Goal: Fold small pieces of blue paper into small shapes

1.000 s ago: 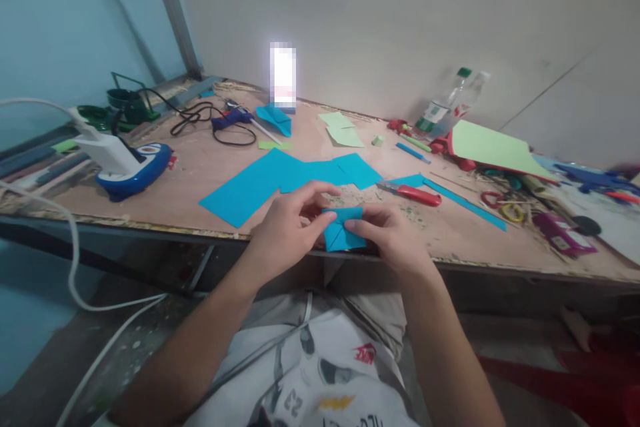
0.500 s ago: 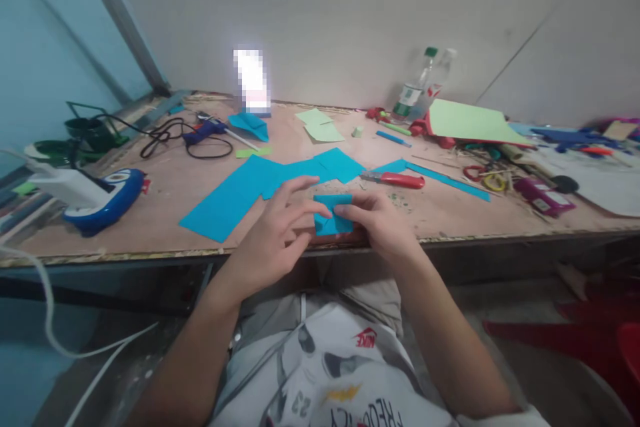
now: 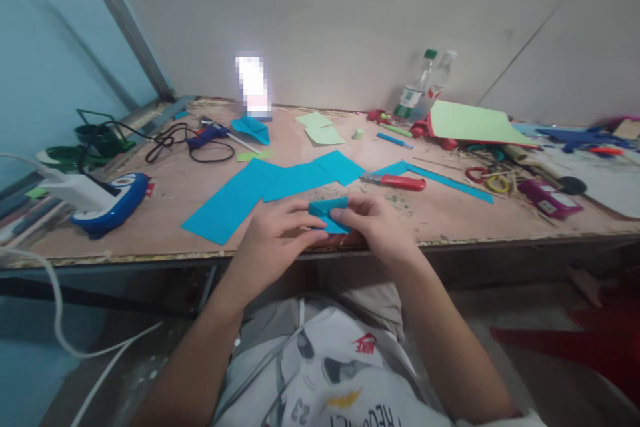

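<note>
Fingers of the left hand [image 3: 273,238] have drawn closer together at the blue square [image 3: 323,207], whose top edge now stands folded up, just below the frame's centre. The right hand [image 3: 383,228] pinches its right side, thumb on top; the left curls loosely at its left side, and whether it grips cannot be told.

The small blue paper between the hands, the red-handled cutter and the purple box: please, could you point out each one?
Small blue paper [image 3: 326,207], head view: on its upper folded part.
Red-handled cutter [image 3: 399,182], head view: on the handle.
Purple box [image 3: 544,197], head view: on its purple surface.
</note>
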Action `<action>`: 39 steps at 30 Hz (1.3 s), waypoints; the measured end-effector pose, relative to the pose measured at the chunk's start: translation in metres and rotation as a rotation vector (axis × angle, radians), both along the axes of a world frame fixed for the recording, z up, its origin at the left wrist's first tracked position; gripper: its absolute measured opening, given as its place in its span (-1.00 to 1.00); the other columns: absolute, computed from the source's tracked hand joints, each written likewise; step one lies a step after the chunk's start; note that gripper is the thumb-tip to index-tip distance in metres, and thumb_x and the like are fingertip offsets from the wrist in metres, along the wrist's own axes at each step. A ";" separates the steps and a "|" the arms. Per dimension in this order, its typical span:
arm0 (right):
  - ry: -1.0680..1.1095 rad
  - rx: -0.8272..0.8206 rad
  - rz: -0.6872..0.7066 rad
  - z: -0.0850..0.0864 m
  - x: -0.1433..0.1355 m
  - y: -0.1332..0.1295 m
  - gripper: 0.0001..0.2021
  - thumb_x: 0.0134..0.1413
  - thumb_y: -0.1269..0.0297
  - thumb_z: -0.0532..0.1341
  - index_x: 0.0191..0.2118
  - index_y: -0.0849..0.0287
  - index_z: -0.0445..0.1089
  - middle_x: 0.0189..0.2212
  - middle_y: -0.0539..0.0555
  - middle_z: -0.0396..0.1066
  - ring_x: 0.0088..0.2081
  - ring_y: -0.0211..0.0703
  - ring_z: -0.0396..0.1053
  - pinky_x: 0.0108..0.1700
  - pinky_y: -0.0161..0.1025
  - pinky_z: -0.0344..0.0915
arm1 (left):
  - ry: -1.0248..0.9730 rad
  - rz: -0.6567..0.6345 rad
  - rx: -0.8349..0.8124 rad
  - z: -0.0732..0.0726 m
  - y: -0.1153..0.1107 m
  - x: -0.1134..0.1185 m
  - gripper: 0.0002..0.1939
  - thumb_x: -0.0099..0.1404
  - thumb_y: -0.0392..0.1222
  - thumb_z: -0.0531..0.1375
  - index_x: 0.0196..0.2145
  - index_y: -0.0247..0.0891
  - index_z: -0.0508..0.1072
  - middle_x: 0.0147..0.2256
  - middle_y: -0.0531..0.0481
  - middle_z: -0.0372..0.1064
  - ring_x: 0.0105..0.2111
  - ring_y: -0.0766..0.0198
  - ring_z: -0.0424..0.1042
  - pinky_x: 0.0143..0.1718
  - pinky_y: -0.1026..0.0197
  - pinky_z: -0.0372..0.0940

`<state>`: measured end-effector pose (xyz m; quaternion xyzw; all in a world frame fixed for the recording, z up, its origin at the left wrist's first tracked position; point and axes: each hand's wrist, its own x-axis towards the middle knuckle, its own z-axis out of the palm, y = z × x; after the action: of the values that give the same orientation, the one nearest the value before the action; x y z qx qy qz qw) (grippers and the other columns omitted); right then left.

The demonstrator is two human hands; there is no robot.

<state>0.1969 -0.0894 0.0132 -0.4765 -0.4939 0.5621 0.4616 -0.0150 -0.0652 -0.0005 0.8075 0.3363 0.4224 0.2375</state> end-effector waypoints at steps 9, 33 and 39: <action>-0.099 0.148 0.024 0.004 -0.003 -0.002 -0.77 0.20 0.07 0.40 -0.23 0.15 0.58 -0.42 -0.01 0.50 -0.46 -0.27 0.40 -0.46 -0.36 0.30 | -0.138 0.036 -0.167 0.006 -0.001 0.005 -0.91 0.35 -0.17 0.37 -0.35 -0.10 0.65 -0.24 0.02 0.63 -0.17 0.12 0.56 0.01 0.08 0.37; 0.026 0.164 -0.156 -0.001 -0.003 -0.002 -0.81 -0.12 0.22 0.60 -0.43 0.10 0.62 -0.25 0.08 0.58 -0.32 -0.14 0.52 -0.35 -0.25 0.46 | -0.395 0.127 -0.330 0.005 0.001 0.005 -0.86 0.21 -0.15 0.45 -0.46 -0.18 0.64 -0.36 0.00 0.62 -0.24 0.10 0.59 -0.17 0.14 0.42; -0.050 0.193 -0.127 0.003 -0.007 -0.004 -0.76 -0.06 0.15 0.57 -0.35 0.14 0.59 -0.48 0.02 0.52 -0.47 -0.18 0.47 -0.46 -0.29 0.41 | -0.414 0.100 -0.323 0.004 0.000 0.006 -0.88 0.23 -0.17 0.44 -0.40 -0.22 0.62 -0.37 0.02 0.61 -0.35 0.21 0.57 -0.27 0.24 0.43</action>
<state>0.1898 -0.0933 0.0159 -0.4738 -0.5260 0.4696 0.5275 -0.0093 -0.0654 0.0038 0.6380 0.3829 0.5308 0.4057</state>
